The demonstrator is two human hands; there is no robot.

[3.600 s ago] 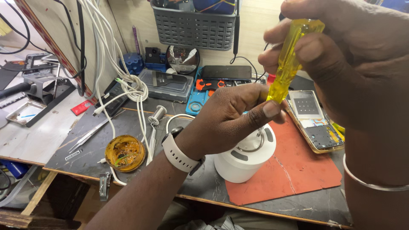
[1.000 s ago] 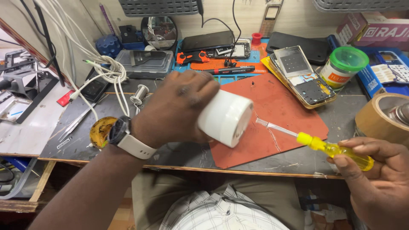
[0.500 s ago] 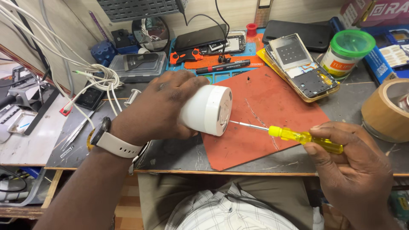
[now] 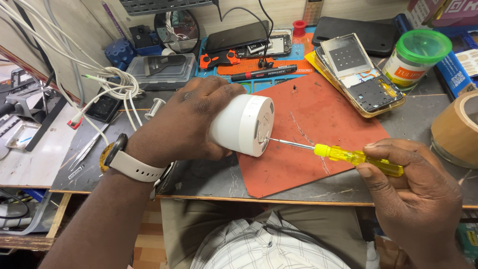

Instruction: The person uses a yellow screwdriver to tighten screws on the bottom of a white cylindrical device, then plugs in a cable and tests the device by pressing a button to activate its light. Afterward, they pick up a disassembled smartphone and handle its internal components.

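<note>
The left hand (image 4: 184, 122) was wrapped around a white cylinder (image 4: 241, 124), fingers closed over its upper side, holding it tipped on its side just above the front of the tabletop (image 4: 209, 174), at the near-left corner of a red mat (image 4: 308, 114). The cylinder's long axis ran roughly left to right, and its flat round end faced right, toward the other hand. The right hand (image 4: 408, 189) was clamped on the yellow handle of a screwdriver (image 4: 348, 155), thumb and fingers closed round it. The tool lay nearly level, its axis almost in line with the cylinder's, handle to the right and thin metal shaft pointing left. The tip met the flat end low down, near the rim; whether it sat in a screw head was too small to tell. So the cylinder lay straight to the left of the right hand, a shaft's length off, with the left hand behind it, bracing against the push. The left wrist wore a pale watch (image 4: 132, 164). Well behind, on the far right part of the mat, lay an opened phone (image 4: 358, 74); a green-lidded jar (image 4: 413, 57) stood just right of it, and a tape roll (image 4: 455, 129) sat at the right edge. White cables (image 4: 107, 84) were bundled at the far left.
</note>
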